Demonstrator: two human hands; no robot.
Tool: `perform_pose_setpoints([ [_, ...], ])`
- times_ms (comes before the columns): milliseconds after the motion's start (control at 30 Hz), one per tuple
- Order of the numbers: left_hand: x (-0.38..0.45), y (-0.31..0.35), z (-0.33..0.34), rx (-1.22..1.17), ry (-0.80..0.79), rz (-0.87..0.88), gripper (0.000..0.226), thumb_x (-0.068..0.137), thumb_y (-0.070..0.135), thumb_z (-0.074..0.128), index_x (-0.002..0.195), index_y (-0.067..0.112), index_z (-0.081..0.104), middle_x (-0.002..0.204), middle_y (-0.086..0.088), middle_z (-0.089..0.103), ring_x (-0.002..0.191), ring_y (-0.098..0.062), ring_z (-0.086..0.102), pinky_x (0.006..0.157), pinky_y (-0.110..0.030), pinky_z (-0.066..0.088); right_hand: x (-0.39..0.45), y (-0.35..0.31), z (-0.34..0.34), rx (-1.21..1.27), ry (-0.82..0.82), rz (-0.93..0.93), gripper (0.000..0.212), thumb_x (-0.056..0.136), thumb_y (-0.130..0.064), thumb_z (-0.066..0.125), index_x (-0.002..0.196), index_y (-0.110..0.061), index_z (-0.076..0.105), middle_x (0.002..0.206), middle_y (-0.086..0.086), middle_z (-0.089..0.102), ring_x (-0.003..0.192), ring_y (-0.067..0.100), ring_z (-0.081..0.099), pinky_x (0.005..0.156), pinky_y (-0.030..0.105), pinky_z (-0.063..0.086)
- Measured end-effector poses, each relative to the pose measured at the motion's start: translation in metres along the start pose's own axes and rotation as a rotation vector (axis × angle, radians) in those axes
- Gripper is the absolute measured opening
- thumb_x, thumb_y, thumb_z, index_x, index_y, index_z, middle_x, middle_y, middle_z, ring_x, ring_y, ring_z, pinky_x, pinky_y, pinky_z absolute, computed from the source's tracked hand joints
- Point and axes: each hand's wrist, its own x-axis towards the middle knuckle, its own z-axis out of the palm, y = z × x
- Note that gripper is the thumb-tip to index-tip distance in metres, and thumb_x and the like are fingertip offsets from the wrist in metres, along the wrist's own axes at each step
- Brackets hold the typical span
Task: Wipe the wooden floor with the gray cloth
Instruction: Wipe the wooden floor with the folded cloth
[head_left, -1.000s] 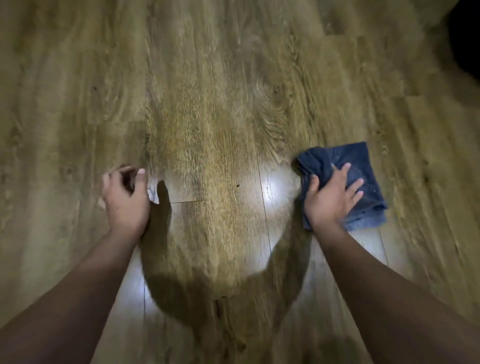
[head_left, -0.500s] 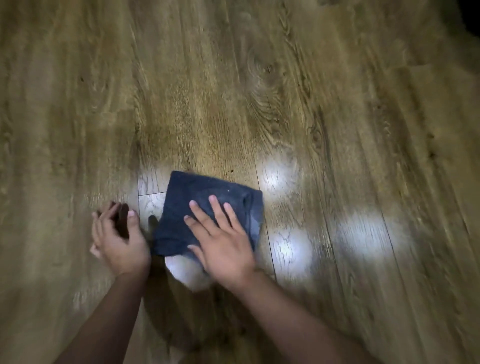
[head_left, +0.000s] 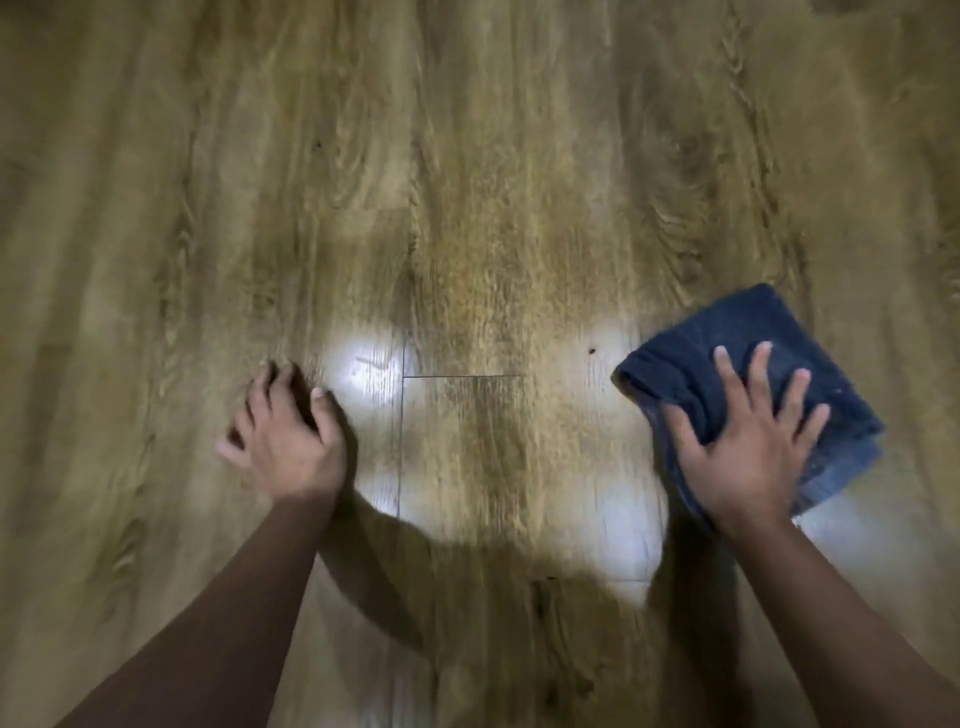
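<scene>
While the right hand (head_left: 748, 441) presses flat on the cloth (head_left: 727, 343), fingers spread wide and palm down, nothing is actually gripped: the cloth is pinned, not clenched. Head view, the only one: the cloth is a folded dark blue-gray pad lying on the floor (head_left: 467, 156) at the right side of the frame, its far corner pointing up-right and layered edges showing at the lower right beside the wrist. The left hand (head_left: 285, 431) sits well apart on the left, fingers curled under with tips and thumb touching the boards, holding nothing; it looks like a brace for body weight. A small dark speck (head_left: 591, 351) lies on the wood just left of the cloth. Bright glare patches sit between the hands and below the cloth, and a body shadow covers the lower middle.

Risks, as judgement:
- Flat palm only, so a fast sideways stroke could let the hand slide over the cloth, or let the folds bunch and roll, leaving bare skin on wood.
- Loose layered edges at the lower right could splay open and cut the contact patch.
- Speck sits outside the cloth edge; a stroke that runs short would miss it.
- Glare and shadow hide whether boards are damp or dirty, so patches may be skipped.
- Floor looks glossy; the curled left hand could slip if weight shifts onto it.
</scene>
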Motion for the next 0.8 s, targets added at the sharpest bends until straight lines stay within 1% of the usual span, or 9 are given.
perform_pose_setpoints([
  [133,0.0,-0.001,0.003,0.045,0.018,-0.002,0.051,0.097,0.04,0.034,0.14,0.019,0.052,0.154,0.0,0.044,0.141,-0.027,0.038,0.107,-0.052,0.022,0.015,-0.061,0.009,0.126,0.081,0.1,0.068,0.096,-0.059,0.043,0.154,-0.025,0.033,0.167,-0.003,0.012,0.151,0.043,0.0,0.119,0.064,0.0],
  [200,0.002,0.0,0.003,0.041,0.018,-0.003,0.051,0.097,0.039,0.033,0.14,0.019,0.052,0.154,0.0,0.045,0.141,-0.027,0.039,0.106,-0.052,0.024,0.026,-0.114,0.018,0.119,0.093,0.054,0.065,0.096,-0.056,0.045,0.153,-0.025,0.036,0.167,-0.001,0.016,0.15,0.046,0.005,0.119,0.065,0.003],
  [300,0.003,0.0,0.002,-0.039,0.025,-0.002,0.053,0.097,0.041,0.03,0.139,0.018,0.053,0.152,0.0,0.047,0.141,-0.025,0.039,0.108,-0.052,0.022,0.026,-0.207,0.033,0.058,0.04,-0.143,0.068,0.093,-0.059,0.048,0.154,-0.03,0.034,0.167,-0.003,0.015,0.151,0.045,0.004,0.12,0.062,0.003],
  [367,0.005,-0.002,0.001,-0.188,0.057,-0.03,0.058,0.096,0.046,0.029,0.137,0.015,0.054,0.146,-0.003,0.054,0.137,-0.025,0.044,0.108,-0.046,0.02,0.006,-0.264,0.045,0.008,-0.051,-0.323,0.072,0.095,-0.061,0.044,0.157,-0.031,0.023,0.168,-0.004,0.004,0.151,0.043,-0.007,0.12,0.059,-0.004],
  [433,0.004,-0.008,0.0,-0.304,0.103,-0.049,0.064,0.093,0.054,0.03,0.136,0.013,0.054,0.138,-0.007,0.06,0.127,-0.026,0.052,0.103,-0.037,0.021,-0.025,-0.297,0.055,-0.03,-0.145,-0.509,0.072,0.097,-0.059,0.042,0.158,-0.03,0.019,0.168,-0.004,-0.002,0.15,0.043,-0.014,0.118,0.057,-0.011],
  [567,0.002,-0.008,-0.002,-0.338,0.094,-0.01,0.075,0.088,0.066,0.034,0.139,0.012,0.05,0.137,-0.006,0.059,0.122,-0.022,0.052,0.099,-0.028,0.019,-0.053,-0.283,0.06,-0.096,-0.242,-0.752,0.065,0.099,-0.049,0.041,0.158,-0.03,0.02,0.168,-0.006,-0.002,0.15,0.037,-0.019,0.12,0.053,-0.013],
  [667,0.002,-0.008,-0.003,-0.266,0.076,0.016,0.077,0.086,0.068,0.035,0.139,0.014,0.05,0.136,-0.005,0.059,0.124,-0.023,0.051,0.096,-0.026,0.017,-0.042,-0.253,0.053,-0.158,-0.247,-0.856,0.068,0.099,-0.054,0.042,0.158,-0.032,0.016,0.168,-0.008,-0.004,0.151,0.034,-0.019,0.12,0.051,-0.013],
  [733,0.002,-0.007,-0.001,-0.226,0.069,0.018,0.075,0.087,0.069,0.034,0.138,0.017,0.05,0.136,-0.009,0.058,0.125,-0.027,0.05,0.101,-0.033,0.019,-0.029,-0.225,0.046,-0.151,-0.214,-0.846,0.068,0.098,-0.057,0.042,0.157,-0.033,0.017,0.168,-0.008,-0.001,0.152,0.032,-0.015,0.121,0.05,-0.012],
  [800,0.002,-0.006,0.002,-0.138,0.062,0.017,0.069,0.089,0.068,0.034,0.134,0.018,0.051,0.136,-0.01,0.057,0.125,-0.032,0.05,0.106,-0.046,0.021,-0.013,-0.19,0.04,-0.112,-0.154,-0.791,0.069,0.096,-0.057,0.046,0.156,-0.033,0.024,0.167,-0.008,0.006,0.153,0.032,-0.007,0.123,0.049,-0.007],
])
